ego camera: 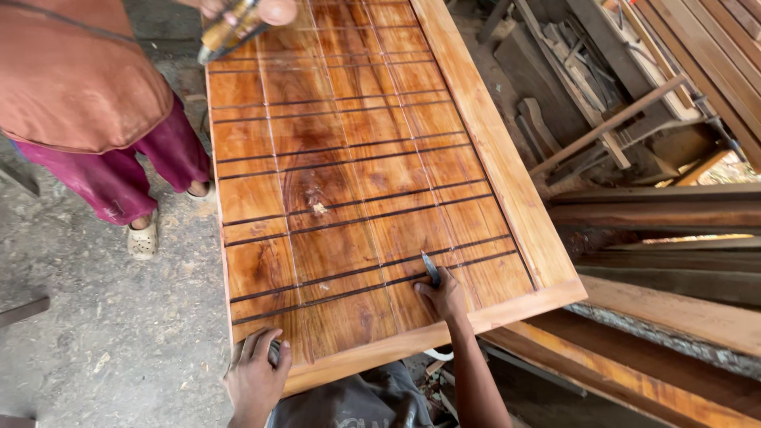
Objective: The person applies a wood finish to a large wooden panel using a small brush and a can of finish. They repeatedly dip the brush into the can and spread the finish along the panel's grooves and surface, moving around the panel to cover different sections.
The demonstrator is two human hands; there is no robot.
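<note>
A large varnished wooden door panel point(357, 158) with dark grooved lines lies flat in front of me. My right hand point(444, 297) rests on its near part and grips a small dark tool point(430, 268) whose tip sits in a groove. My left hand point(258, 376) clasps the panel's near left corner, fingers curled over the edge. At the far end, another person's hand point(277, 9) holds a yellowish tool point(226, 32) over the panel.
The other person stands at the far left in a rust top, magenta trousers point(119, 178) and sandals on the dusty concrete floor point(95, 317). Stacked timber planks and frames point(658, 214) crowd the right side.
</note>
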